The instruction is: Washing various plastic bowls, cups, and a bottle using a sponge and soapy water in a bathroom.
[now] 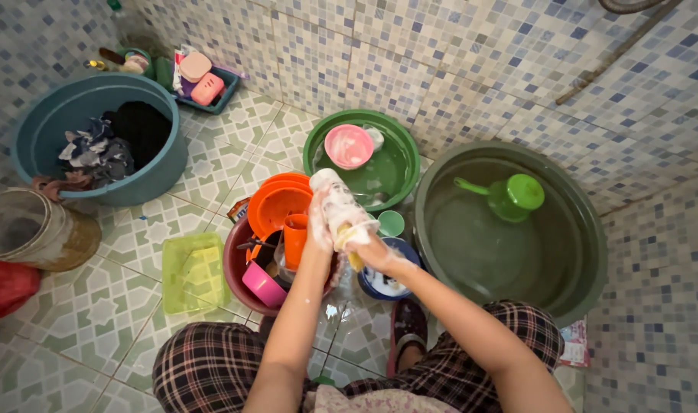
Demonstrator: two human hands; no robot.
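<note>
While the left hand (319, 222) wraps a soapy glass (338, 203) above the red tub (234, 264), the right hand (370, 246) scrubs its lower end, fingers closed on what seems a yellow sponge (349, 239). Scrubbing is under way; rinsing in the green basin (318, 141) behind the tub likely comes next.

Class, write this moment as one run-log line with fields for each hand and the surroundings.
left hand: holds soapy clear glass | right hand: scrubs it with yellow sponge | below: maroon basin of dishes | ahead: green basin
</note>
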